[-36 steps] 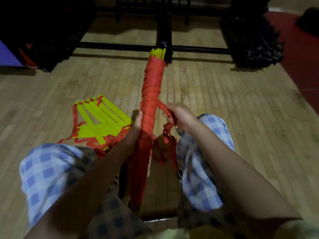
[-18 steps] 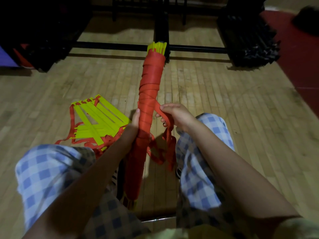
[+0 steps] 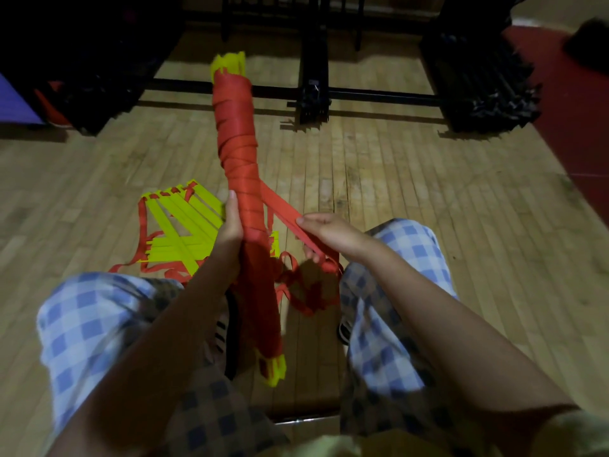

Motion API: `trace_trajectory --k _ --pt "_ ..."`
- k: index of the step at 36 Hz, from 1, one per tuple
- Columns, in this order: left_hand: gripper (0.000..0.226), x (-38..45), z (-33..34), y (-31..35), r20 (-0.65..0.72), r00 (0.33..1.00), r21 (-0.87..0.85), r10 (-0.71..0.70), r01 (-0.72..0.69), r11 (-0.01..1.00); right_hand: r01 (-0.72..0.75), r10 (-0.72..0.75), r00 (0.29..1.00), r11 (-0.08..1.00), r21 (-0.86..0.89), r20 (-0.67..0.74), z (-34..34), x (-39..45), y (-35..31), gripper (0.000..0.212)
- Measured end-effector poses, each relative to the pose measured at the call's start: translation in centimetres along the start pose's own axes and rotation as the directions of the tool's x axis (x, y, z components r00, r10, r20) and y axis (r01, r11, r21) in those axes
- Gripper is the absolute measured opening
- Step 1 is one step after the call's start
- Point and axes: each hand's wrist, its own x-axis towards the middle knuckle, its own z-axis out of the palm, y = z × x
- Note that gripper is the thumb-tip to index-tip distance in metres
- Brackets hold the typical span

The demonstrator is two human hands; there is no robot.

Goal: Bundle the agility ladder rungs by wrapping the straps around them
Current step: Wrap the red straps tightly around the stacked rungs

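Observation:
A long bundle of yellow ladder rungs [image 3: 245, 179] wrapped in red strap stands tilted between my knees, its top leaning left and yellow ends showing at both tips. My left hand [image 3: 229, 232] grips the bundle at mid-height from the left. My right hand [image 3: 324, 232] pinches a flat red strap [image 3: 280, 207] that runs taut from the bundle down to the right. Loose red strap [image 3: 306, 288] hangs tangled below that hand.
A second, unwrapped pile of yellow rungs with red straps [image 3: 178, 232] lies on the wooden floor to the left. Black metal frames [image 3: 314, 90] and a dark stack [image 3: 481, 80] stand at the back. A red mat [image 3: 573, 103] borders the right side.
The bundle's top has swung left and its lower end has risen. My right hand has moved right, away from the bundle, pulling the strap out taut.

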Motion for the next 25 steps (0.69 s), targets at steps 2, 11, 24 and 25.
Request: trace_trajectory --k 2,11,24,25 --pt "0.070 -0.5 0.1 0.5 0.064 0.998 -0.081 0.005 0.001 0.997 0.020 -0.020 1.000 1.000 -0.013 0.009 0.1 0.0 0.1 0.033" --pt "0.067 -0.7 -0.8 1.8 0.331 0.941 -0.368 0.065 0.066 0.927 -0.032 0.051 0.989 0.990 -0.139 0.140 0.6 0.6 1.2 0.032" --pt "0.048 -0.4 -3.0 3.9 -0.065 0.981 -0.284 0.181 -0.192 0.939 -0.149 0.137 0.989 0.832 -0.534 -0.061 -2.5 1.1 3.2 0.027" --pt "0.049 -0.5 -3.3 4.2 -0.085 0.980 -0.281 0.178 -0.195 0.940 -0.131 0.112 0.991 0.913 -0.386 -0.072 -2.7 0.9 2.8 0.025"
